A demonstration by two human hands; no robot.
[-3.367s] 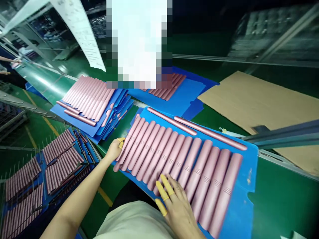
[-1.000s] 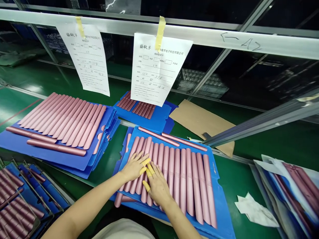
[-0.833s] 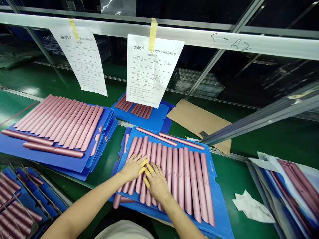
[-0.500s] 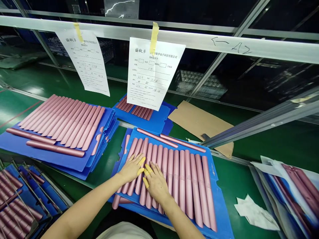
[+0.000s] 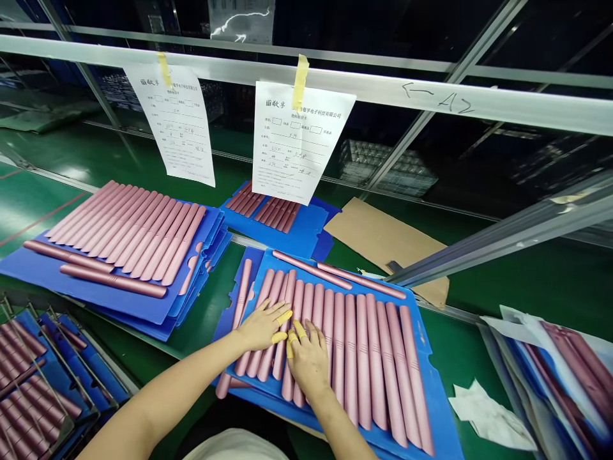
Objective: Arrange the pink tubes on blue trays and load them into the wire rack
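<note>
Both of my hands lie over a row of pink tubes (image 5: 364, 358) set side by side on a blue plastic sheet (image 5: 438, 390). My left hand (image 5: 262, 327) rests palm down on the left tubes, fingers stretched toward the middle. Beside it, my right hand (image 5: 309, 361) lies flat on the tubes near the centre, its fingers pointing away from me. Yellow finger covers (image 5: 283, 317) are on some fingers of each hand. Two more tubes lie crosswise along the sheet's far edge. Another blue sheet shows underneath at the left, bearing a pink tube (image 5: 242, 291).
At the left is a stack of blue sheets (image 5: 138, 303) with tubes. A wire rack (image 5: 96, 412) stands lower left. Two paper labels (image 5: 301, 140) hang from a metal rail (image 5: 373, 86). Cardboard (image 5: 383, 236), a white cloth (image 5: 491, 415) and bagged tubes (image 5: 575, 364) lie right.
The blue sheet with its row of tubes has shifted a little to the right, with both hands on it. More of the tube on the lower sheet at the left now shows.
</note>
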